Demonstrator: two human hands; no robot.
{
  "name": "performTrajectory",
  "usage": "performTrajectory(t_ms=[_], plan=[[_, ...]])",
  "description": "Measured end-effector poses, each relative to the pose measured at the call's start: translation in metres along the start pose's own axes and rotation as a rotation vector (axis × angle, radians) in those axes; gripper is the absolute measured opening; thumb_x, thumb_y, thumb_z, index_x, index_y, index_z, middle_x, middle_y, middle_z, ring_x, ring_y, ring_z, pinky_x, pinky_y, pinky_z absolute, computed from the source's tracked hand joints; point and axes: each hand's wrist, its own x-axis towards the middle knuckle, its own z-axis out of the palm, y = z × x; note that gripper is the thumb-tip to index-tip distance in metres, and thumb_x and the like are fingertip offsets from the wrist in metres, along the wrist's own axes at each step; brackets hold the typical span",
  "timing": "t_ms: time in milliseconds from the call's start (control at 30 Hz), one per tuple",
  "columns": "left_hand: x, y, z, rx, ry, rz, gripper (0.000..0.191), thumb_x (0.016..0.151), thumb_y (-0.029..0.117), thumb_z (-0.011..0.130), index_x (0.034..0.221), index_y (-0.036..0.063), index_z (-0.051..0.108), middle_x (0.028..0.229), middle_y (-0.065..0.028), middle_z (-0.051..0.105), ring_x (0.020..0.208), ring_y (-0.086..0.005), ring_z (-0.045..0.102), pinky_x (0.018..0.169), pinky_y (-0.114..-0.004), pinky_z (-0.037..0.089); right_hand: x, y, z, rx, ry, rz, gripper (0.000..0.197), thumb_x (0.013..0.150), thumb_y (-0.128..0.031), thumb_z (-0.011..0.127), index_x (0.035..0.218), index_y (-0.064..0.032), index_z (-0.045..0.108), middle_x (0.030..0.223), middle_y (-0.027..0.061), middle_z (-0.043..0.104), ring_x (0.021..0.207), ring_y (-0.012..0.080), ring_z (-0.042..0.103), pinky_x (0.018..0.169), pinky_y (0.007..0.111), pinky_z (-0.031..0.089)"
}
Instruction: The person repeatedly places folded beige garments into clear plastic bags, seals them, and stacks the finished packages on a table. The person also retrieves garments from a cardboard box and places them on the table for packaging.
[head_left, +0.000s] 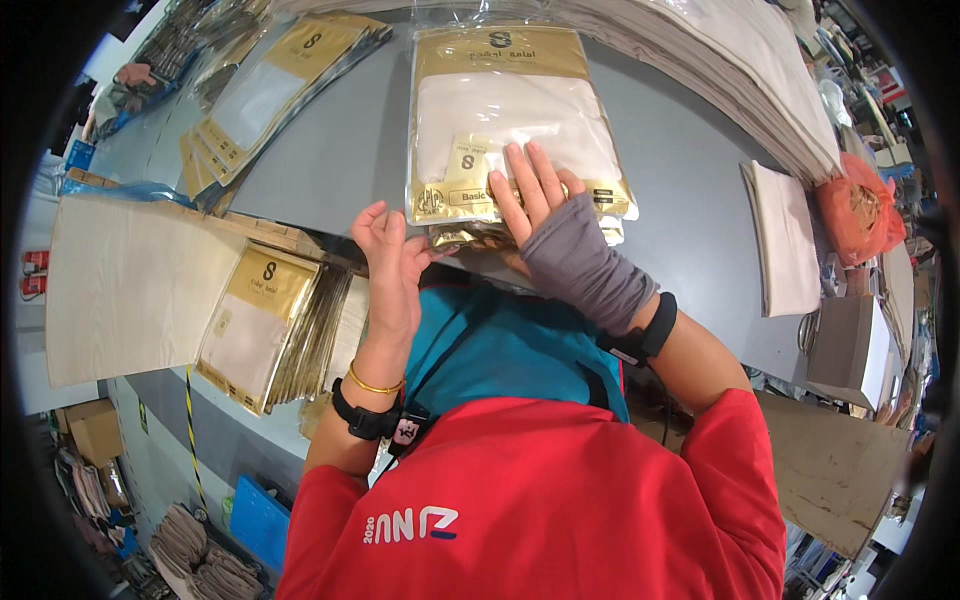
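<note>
A clear plastic bag with gold printed bands (510, 105) holds a folded pale cloth and a small tag, and it bears writing. It lies at the table's near edge on top of other gold packs (457, 235). My right hand (536, 187), in a grey fingerless glove, rests flat on the bag's lower right part with fingers spread. Its thumb is partly hidden below the bag's near edge. My left hand (390, 247) is raised by the lower left corner, fingers loosely curled and apart. Its lower fingertips come close to the packs underneath; contact is unclear.
More gold-banded packs (262, 97) lie fanned at the far left. A stack of filled packs (259, 322) stands beside a pale board (135, 285). Long layers of cloth (720, 67) line the back right, near a folded cloth (784, 240), an orange bag (859, 206) and a box (847, 349).
</note>
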Motion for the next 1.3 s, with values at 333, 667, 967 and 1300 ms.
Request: performTrajectory(t_ms=[333, 667, 967, 1300], plan=[[0.005, -0.031, 0.008, 1.414, -0.703, 0.8, 0.069, 0.096, 0.035, 0.074, 0.145, -0.0051, 0.046, 0.141, -0.029, 0.054, 0.124, -0.0458, 0.056, 0.11, -0.051, 0.045, 0.025, 0.041, 0.014, 0.11, -0.015, 0.057, 0.087, 0.075, -0.026, 0.087, 0.152, -0.009, 0.049, 0.157, 0.0191, 0.049, 0.144, 0.0358, 0.05, 0.108, 0.05, 0.041], [0.038, -0.039, 0.038, 1.448, -0.497, 0.724, 0.076, 0.085, 0.051, 0.08, 0.128, -0.0088, 0.062, 0.125, -0.0211, 0.064, 0.116, -0.0389, 0.062, 0.092, -0.047, 0.053, 0.038, 0.052, 0.028, 0.042, 0.029, 0.028, 0.077, 0.078, -0.024, 0.08, 0.146, -0.0043, 0.052, 0.155, 0.0229, 0.051, 0.143, 0.0381, 0.051, 0.11, 0.049, 0.041], [-0.002, -0.019, 0.05, 1.526, -0.732, 0.44, 0.066, 0.085, 0.054, 0.078, 0.116, -0.0027, 0.068, 0.091, -0.0179, 0.07, 0.085, -0.0384, 0.07, 0.075, -0.045, 0.057, -0.001, 0.024, 0.0, 0.037, -0.043, -0.036, 0.062, 0.089, -0.024, 0.064, 0.146, -0.0013, 0.053, 0.16, 0.0278, 0.044, 0.15, 0.0489, 0.04, 0.12, 0.067, 0.029], [-0.057, -0.042, 0.031, 1.661, -0.862, 0.873, 0.069, 0.088, 0.048, 0.078, 0.129, -0.0059, 0.065, 0.124, -0.0304, 0.067, 0.114, -0.047, 0.066, 0.098, -0.044, 0.056, 0.003, 0.012, 0.027, -0.012, 0.003, -0.013, 0.059, 0.091, -0.022, 0.066, 0.145, -0.0032, 0.052, 0.161, 0.0226, 0.045, 0.147, 0.0514, 0.041, 0.117, 0.07, 0.032]])
